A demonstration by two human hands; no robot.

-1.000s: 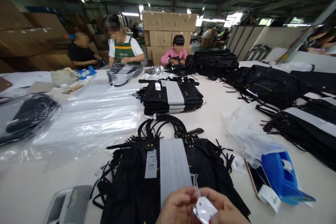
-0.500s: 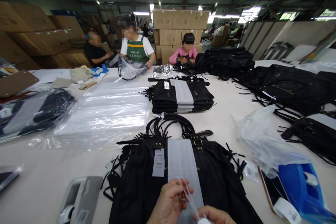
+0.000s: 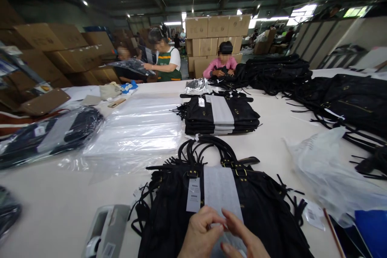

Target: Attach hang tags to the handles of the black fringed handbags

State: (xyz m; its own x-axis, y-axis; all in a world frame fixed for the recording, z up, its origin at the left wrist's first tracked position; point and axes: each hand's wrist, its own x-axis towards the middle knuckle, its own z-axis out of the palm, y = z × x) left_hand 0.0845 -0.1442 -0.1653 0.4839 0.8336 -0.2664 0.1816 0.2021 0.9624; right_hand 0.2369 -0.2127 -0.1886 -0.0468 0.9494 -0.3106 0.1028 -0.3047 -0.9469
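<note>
A black handbag (image 3: 266,213) with fringe, looped handles and brass buckles lies flat before me. A grey paper band (image 3: 222,185) runs down its middle, and a printed hang tag (image 3: 193,195) lies beside the band. Over the band, my left hand (image 3: 201,231) is closed in a pinch; whatever lies between its fingertips is too small to make out. My right hand (image 3: 246,240) is beside it, thumb and forefinger apart, with nothing visible in them. Its fingertips come close to the left ones.
Beyond the handbag sits a stack of banded black bags (image 3: 222,115). Clear plastic bags (image 3: 136,129) lie to its left, and a grey tape dispenser (image 3: 105,229) stands near left. At right are a crumpled plastic bag (image 3: 329,169) and a blue object (image 3: 370,229). Co-workers sit or stand across the table.
The clear thin strands stretched between my hands no longer show. My right hand has come up beside the left, its fingers parted. The view has swung left; the aproned co-worker has turned left.
</note>
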